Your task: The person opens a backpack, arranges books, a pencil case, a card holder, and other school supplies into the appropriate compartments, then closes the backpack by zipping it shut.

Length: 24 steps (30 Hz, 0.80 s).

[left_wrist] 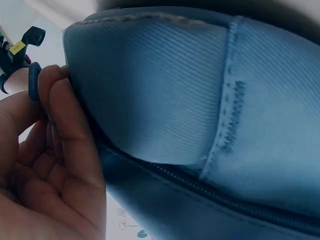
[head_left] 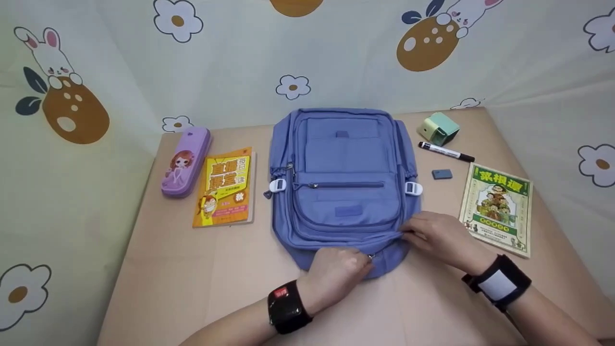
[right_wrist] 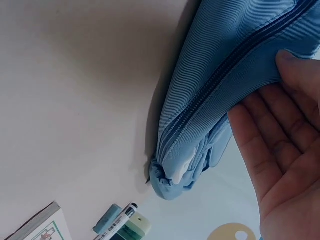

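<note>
A blue backpack (head_left: 353, 154) lies on its back on the table, front pockets up and one end towards me. My left hand (head_left: 336, 276) is at its near end, where thumb and forefinger pinch a dark blue zipper pull (left_wrist: 34, 81), as the left wrist view shows. The zipper (left_wrist: 200, 187) runs along the bag's edge beside these fingers. At the near right corner my right hand (head_left: 442, 240) pinches the bag's fabric between thumb and fingers. Close to that hand, in the right wrist view, the closed zipper track (right_wrist: 215, 75) curves along the side.
Left of the bag lie a purple pencil case (head_left: 186, 162) and a yellow-orange book (head_left: 226, 187). On the right are a mint-green box-shaped object (head_left: 439, 129), a marker (head_left: 446, 151), a small blue-grey block (head_left: 442, 174) and a green book (head_left: 499, 206). Patterned cloth (head_left: 230, 81) surrounds the table.
</note>
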Available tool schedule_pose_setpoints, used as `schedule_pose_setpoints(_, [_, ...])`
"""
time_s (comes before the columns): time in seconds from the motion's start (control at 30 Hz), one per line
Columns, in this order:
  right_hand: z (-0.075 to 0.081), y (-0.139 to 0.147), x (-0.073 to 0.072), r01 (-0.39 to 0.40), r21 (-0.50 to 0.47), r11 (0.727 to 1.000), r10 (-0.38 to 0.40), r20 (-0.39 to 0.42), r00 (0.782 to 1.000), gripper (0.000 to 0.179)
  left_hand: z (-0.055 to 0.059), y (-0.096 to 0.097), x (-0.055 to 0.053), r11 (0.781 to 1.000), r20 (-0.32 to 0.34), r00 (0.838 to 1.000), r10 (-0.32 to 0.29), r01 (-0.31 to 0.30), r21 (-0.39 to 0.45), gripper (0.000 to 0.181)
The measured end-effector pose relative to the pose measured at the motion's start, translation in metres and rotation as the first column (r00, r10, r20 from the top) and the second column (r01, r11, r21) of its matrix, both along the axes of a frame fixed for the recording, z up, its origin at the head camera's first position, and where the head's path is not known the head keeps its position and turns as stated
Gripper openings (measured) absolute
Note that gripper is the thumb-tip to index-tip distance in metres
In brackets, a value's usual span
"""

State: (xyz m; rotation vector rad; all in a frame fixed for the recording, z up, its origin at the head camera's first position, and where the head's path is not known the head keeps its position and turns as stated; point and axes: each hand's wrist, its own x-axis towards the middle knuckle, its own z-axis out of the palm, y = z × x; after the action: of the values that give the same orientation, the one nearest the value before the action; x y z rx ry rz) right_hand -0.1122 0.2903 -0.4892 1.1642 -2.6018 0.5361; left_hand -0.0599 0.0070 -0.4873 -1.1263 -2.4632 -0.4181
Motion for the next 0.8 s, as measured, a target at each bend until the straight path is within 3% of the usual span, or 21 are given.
schedule_pose_setpoints(0.13, [-0.002,0.000,0.001,0.011,0.002,1.000,-0.011,0.016,1.000,0.021,0.007,-0.012,0.002,1.000,0.036,0.999,-0.023,0.022,0.016,0.026])
schedule_pose_setpoints(0.27, [-0.001,0.000,0.001,0.013,-0.003,1.000,-0.013,0.035,0.999,0.022,0.017,-0.033,-0.002,0.997,0.017,0.999,-0.048,0.047,0.062,0.013])
schedule_pose_setpoints(0.37, [-0.001,0.000,0.001,0.017,-0.007,1.000,-0.016,0.038,0.999,0.023,0.021,-0.049,-0.009,0.997,0.042,0.999,-0.029,0.026,0.066,0.025])
schedule_pose_setpoints(0.5, [-0.001,0.000,0.003,0.035,-0.007,0.999,-0.034,0.045,0.998,0.023,0.018,-0.065,-0.019,1.000,0.126,0.992,-0.005,0.002,0.026,0.035])
schedule_pose_setpoints(0.6, [-0.002,0.000,0.004,0.051,-0.014,0.999,-0.050,0.050,0.998,0.023,0.013,-0.068,-0.024,1.000,0.171,0.985,-0.006,0.005,0.006,0.029])
schedule_pose_setpoints(0.8, [-0.002,-0.005,0.011,0.070,-0.037,0.997,-0.068,0.036,0.997,0.026,0.006,-0.066,-0.030,1.000,0.143,0.990,0.002,-0.006,0.030,0.013])
